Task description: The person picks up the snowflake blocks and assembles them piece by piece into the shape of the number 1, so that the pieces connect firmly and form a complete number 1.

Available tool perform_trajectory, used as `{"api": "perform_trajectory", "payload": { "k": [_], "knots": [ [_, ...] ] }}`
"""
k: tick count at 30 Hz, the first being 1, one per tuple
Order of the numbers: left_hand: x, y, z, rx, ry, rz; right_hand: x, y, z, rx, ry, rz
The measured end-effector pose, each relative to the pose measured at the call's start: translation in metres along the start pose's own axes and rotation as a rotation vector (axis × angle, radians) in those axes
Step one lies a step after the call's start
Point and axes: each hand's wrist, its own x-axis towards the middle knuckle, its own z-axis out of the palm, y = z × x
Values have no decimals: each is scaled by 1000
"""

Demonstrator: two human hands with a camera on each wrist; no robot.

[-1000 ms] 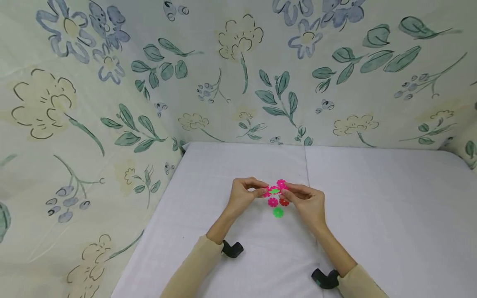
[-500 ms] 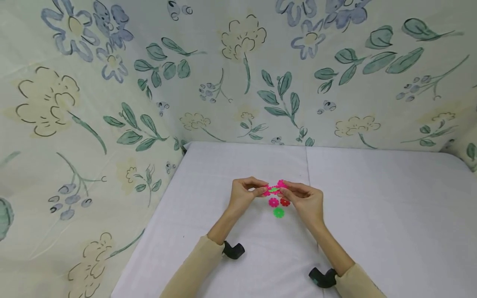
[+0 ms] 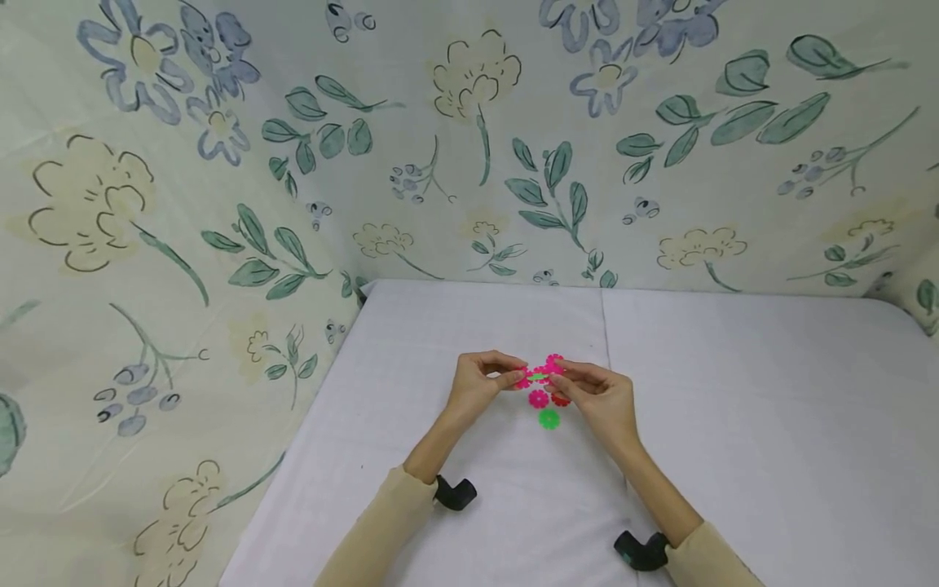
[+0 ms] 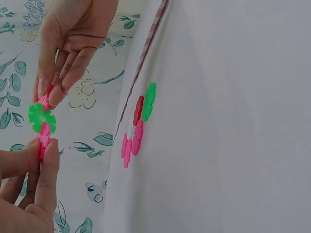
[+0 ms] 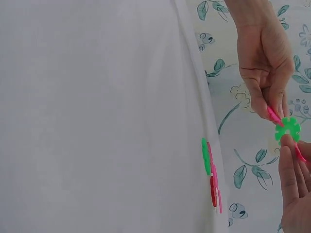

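Note:
My left hand pinches a pink snowflake disc by its edge, thumb against fingers. Facing it, my right hand pinches another pink disc. A green notched disc stands between the two, its rim meeting both pink ones; how deep the slots engage is hard to tell. Beneath the hands lie a loose green disc, a red disc partly hidden by right fingers, and a pink disc. Another pink disc shows behind the right fingertips.
White cloth covers the table, with a seam running through its middle. Floral fabric hangs behind and at the left. Black wrist-worn devices sit below each forearm.
The green disc between my hands has tilted from showing its face to nearly edge-on. My right hand has shifted very slightly left; both pinches stay.

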Motion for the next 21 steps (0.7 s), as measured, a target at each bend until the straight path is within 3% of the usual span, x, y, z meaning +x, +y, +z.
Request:
{"api": "perform_trajectory", "payload": {
  "k": [3, 6, 10, 13, 17, 21],
  "knots": [
    [0, -1, 0, 4, -2, -31, -1, 0, -4, -45, -46, 14],
    [0, -3, -1, 55, -11, -22, -1, 1, -7, -74, -65, 41],
    [1, -3, -1, 198, -47, 61, 0, 2, -10, -90, -64, 66],
    [1, -3, 0, 278, -114, 121, 0, 2, -10, -82, -76, 78],
    [3, -5, 4, 316, -204, 177, -2, 1, -10, -61, -95, 90],
    [2, -6, 8, 299, -217, 204, -2, -1, -8, -54, -111, 90]
  ]
}}
